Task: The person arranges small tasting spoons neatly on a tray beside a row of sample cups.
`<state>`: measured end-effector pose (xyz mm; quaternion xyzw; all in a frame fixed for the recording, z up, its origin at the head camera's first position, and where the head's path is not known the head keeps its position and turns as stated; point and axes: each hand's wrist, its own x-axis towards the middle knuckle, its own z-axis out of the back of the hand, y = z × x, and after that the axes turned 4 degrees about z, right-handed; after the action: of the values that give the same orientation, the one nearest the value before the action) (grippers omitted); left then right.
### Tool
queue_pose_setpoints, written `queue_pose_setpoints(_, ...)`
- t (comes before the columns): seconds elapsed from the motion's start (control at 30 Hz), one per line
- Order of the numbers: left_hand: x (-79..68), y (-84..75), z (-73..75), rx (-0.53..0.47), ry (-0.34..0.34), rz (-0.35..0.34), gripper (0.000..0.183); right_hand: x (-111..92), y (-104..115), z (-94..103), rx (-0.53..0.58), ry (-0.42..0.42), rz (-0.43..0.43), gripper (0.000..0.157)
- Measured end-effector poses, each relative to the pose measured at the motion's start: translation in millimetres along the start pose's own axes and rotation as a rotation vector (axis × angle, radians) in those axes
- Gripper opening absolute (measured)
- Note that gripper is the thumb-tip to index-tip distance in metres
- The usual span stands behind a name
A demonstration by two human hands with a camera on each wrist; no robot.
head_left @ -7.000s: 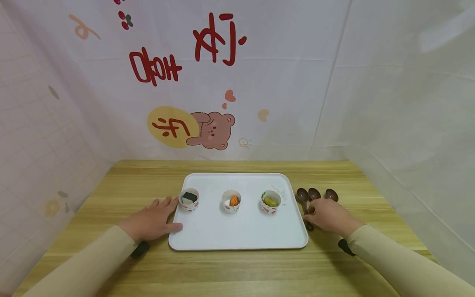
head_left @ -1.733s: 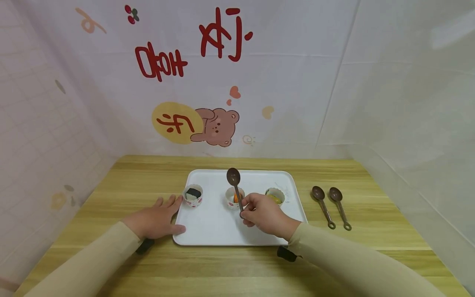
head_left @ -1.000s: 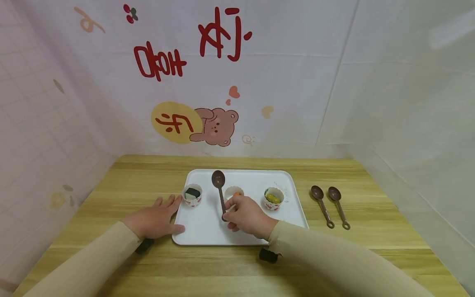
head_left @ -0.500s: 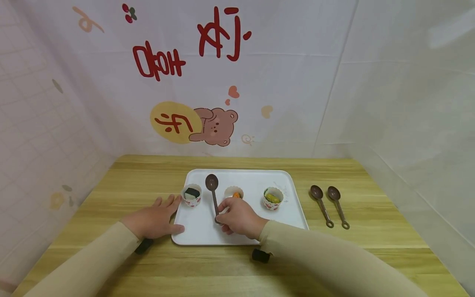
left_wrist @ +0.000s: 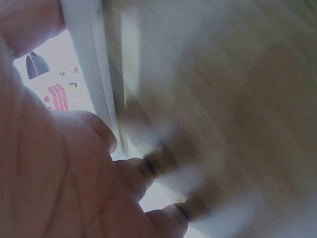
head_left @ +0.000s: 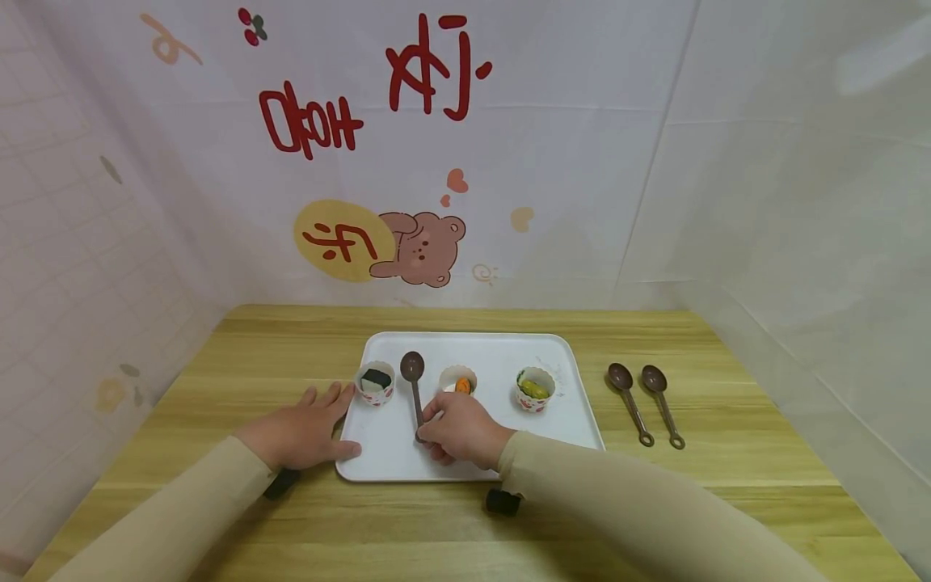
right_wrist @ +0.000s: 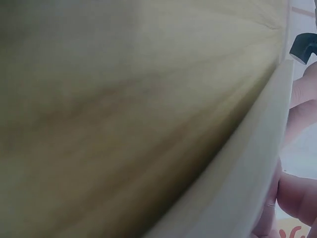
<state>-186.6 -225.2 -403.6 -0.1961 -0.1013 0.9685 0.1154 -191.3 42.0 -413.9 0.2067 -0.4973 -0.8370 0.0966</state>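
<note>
A brown spoon (head_left: 412, 366) lies on or just over the white tray (head_left: 473, 465), bowl pointing away, between the left and middle paper cups. My right hand (head_left: 465, 428) pinches the end of its handle with thumb and fingers. Over the tray's left edge, my left hand (head_left: 301, 432) rests with fingers spread, thumb on the rim. Its fingers (left_wrist: 94, 131) lie along that edge in the left wrist view. The left cup (head_left: 375, 384) holds a dark-and-white piece, the middle cup (head_left: 457, 378) an orange one, the right cup (head_left: 535, 389) something yellow-green.
Two more brown spoons, one nearer (head_left: 629, 402) and one farther right (head_left: 663, 404), lie side by side on the wooden table (head_left: 364, 529) right of the tray. A white printed cloth (head_left: 553, 162) hangs behind. A sleeve (right_wrist: 233, 188) crosses much of the right wrist view.
My right hand took a spoon from the group at right and carried it left over the tray. Lately it has moved slightly left and lower. The left hand has stayed at the tray edge.
</note>
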Motion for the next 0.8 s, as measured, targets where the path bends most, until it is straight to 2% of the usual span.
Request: queue_pose_setpoints(0.8, 0.4, 1.7, -1.8, 0.007, 0.005, 0.002, 0.108, 6.4, -1.2, -5.0, -0.036, 0.008, -0.033, 0.009)
